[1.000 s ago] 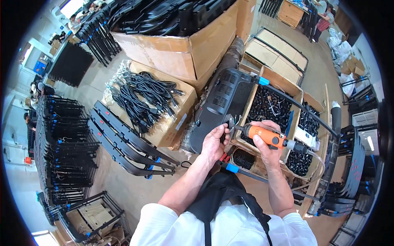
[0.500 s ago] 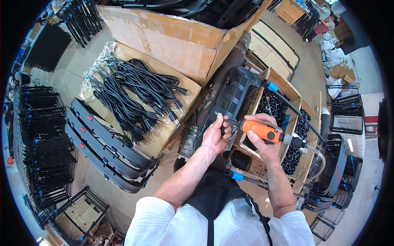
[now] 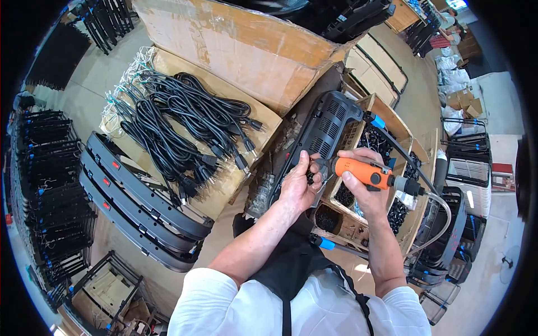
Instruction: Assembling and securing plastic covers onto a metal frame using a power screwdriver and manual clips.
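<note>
My right hand [image 3: 364, 185] is wrapped round an orange pneumatic screwdriver [image 3: 364, 172], which lies nearly level with its nose toward my left hand. A clear hose [image 3: 446, 215] trails from its rear end. My left hand [image 3: 300, 185] is turned palm up, fingers curled round small dark pieces [image 3: 310, 177] whose kind I cannot make out. Its thumb is raised near the tool's nose. Just beyond both hands lies a black vented plastic housing [image 3: 328, 123], with black tubes bearing blue sleeves [image 3: 376, 120] at its right side.
Wooden bins [image 3: 414, 140] of small black parts stand to the right. Bundled black power cords [image 3: 185, 123] lie on a cardboard box [image 3: 263, 115] at the left, beside stacked curved black panels [image 3: 140, 207]. A large carton [image 3: 224, 45] rises behind. Two people [image 3: 448, 33] are far right.
The view has shifted slightly. My left hand has opened up a little, with its thumb more raised and more palm showing. The screwdriver remains in my right hand.
</note>
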The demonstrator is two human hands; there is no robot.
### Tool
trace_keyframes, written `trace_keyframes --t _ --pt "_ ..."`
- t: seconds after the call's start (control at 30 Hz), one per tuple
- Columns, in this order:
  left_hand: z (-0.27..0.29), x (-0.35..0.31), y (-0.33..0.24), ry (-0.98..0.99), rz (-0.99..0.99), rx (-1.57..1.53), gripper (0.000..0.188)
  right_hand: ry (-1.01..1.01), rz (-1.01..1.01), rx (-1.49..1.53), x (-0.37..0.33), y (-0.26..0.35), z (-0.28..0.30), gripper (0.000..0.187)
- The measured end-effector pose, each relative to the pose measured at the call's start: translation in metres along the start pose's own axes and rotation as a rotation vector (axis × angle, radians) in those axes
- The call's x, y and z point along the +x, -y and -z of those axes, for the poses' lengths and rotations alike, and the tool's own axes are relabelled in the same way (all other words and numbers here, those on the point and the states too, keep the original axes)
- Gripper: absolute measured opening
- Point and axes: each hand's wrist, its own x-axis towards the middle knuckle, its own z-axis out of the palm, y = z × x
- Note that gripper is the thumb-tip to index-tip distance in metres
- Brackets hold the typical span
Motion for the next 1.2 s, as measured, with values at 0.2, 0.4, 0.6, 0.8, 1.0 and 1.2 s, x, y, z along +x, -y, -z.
trace_keyframes --t 0.2,0.4,0.6,0.8,1.0,1.2 --pt "0.032 -0.046 -0.013 0.024 -0.128 0.366 0.032 -0.012 -0.059 -0.087 0.033 -0.005 -0.014 0.046" --pt "0.059 -0.082 -0.047 -0.153 -0.365 0.605 0.024 0.056 -0.05 -0.115 0.051 -0.015 -0.02 0.046" --pt "0.082 -0.072 -0.05 -0.254 -0.442 0.989 0.024 0.097 -0.088 -0.138 0.056 -0.021 -0.028 0.045" --pt "0.054 -0.07 -0.053 -0.381 -0.667 1.665 0.033 0.164 -0.08 -0.161 0.063 -0.021 -0.031 0.046" --pt "0.049 -0.054 -0.054 -0.34 -0.775 2.038 0.04 0.214 -0.053 -0.218 0.068 -0.02 -0.028 0.047" --pt "0.042 -0.047 -0.061 -0.266 -0.704 2.201 0.035 0.236 -0.064 -0.236 0.071 -0.02 -0.028 0.048"
